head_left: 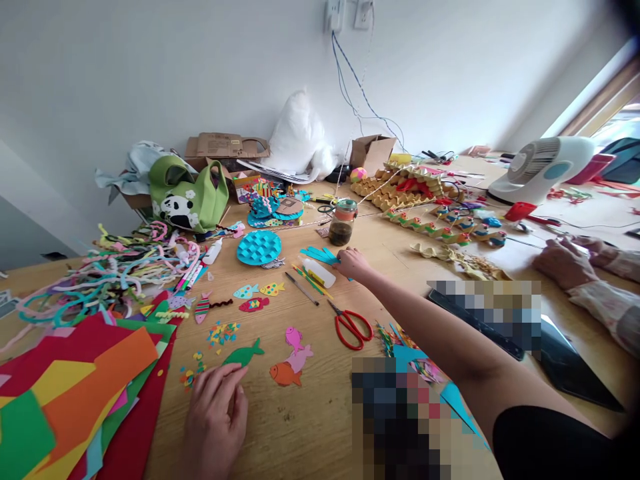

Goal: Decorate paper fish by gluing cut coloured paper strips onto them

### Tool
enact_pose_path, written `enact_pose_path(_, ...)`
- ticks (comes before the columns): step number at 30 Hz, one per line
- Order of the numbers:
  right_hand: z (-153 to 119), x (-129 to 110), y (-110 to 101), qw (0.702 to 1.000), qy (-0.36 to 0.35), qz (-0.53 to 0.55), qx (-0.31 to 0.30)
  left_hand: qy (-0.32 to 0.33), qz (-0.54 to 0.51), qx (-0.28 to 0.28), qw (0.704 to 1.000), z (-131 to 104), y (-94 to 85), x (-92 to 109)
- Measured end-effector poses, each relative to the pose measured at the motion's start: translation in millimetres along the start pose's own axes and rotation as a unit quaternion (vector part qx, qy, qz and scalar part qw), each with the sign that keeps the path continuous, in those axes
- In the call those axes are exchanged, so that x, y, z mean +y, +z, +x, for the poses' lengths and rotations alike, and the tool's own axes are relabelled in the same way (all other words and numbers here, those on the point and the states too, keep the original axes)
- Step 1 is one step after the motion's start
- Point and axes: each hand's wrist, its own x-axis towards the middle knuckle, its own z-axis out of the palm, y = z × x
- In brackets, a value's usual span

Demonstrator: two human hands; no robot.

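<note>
Nearest, beside the layered coloured paper (100,367) at near left, the left hand (215,407) lies with fingers loosely bent and clenched on nothing, their tips at the near edge of a green paper fish (245,353). The right hand (353,261) stretches to the middle of the table (320,427), its fingers at the blue paper strips (320,254), beyond the red scissors (354,330); whether they pinch one, I cannot tell. The step in hand seems to be reaching for those strips; handling one calls for a light fingertip grip, clear of the white bottle (320,273) just beside.
</note>
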Motion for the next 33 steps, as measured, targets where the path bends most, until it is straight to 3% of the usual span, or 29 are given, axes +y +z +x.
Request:
enact_pose_path(18, -1.8, -3.7, -1.4, 0.999, -0.006, 0.048, 0.014, 0.002, 0.0, -0.001, 1.0, -0.9, 0.3, 0.8)
enact_pose_path(33, -3.0, -10.4, -4.1, 0.999, 0.017, 0.025, 0.013, -0.014, -0.009, -0.009, 1.0, -1.7, 0.4, 1.5)
